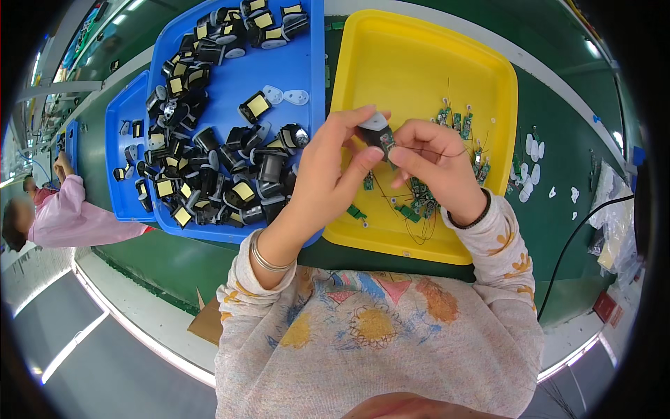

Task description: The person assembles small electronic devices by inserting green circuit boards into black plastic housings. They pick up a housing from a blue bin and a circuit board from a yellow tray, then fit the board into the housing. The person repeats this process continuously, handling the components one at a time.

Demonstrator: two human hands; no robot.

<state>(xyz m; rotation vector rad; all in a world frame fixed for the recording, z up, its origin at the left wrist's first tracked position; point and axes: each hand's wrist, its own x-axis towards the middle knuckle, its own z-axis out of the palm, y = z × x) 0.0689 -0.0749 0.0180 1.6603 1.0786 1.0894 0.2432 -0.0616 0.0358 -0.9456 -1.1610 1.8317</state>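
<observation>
1. Left hand [333,153]: forearm runs toward 1 o'clock, wrist nearly straight, fingers curled over. Grip: thumb and fingers pinch a black housing [368,137].
2. Housing position: 1 o'clock of view centre, above the yellow tray [426,31]. Its grey cap [374,122] points to 11 o'clock; a green circuit board [386,141] shows on its 4 o'clock side.
3. Right hand [436,160]: forearm runs toward 10 o'clock, fingers bent inward. Grip: thumb and forefinger are bent close together at the board; cannot tell what they pinch.
4. Loose circuit boards [421,199] lie in the tray, at 5 o'clock from the housing.
5. Blue tray [241,70]: at 10 o'clock of view centre, carrying many similar housings [271,167].
</observation>
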